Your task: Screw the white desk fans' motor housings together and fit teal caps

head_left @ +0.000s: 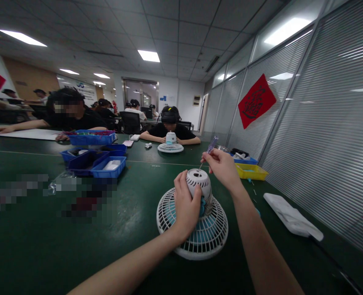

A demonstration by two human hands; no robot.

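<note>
A small white fan (pixel 196 246) lies grille-down on the green table, its motor housing pointing up and light blue blades showing through the grille. My left hand (pixel 186 200) is wrapped round the side of the housing. In my right hand (pixel 221 164) is a screwdriver (pixel 213 143) with a clear purplish handle, pinched between thumb and fingers. It tilts, with its tip at the top of the housing beside a dark opening. Whether a screw sits under the tip is too small to tell.
Blue bins (pixel 109 166) stand at the left, a yellow tray (pixel 251 171) at the right. Nearer on the right lies a white flat piece (pixel 292 215) with a dark cable. Across the table a person leans behind another fan (pixel 170 147). A glass partition borders the right side.
</note>
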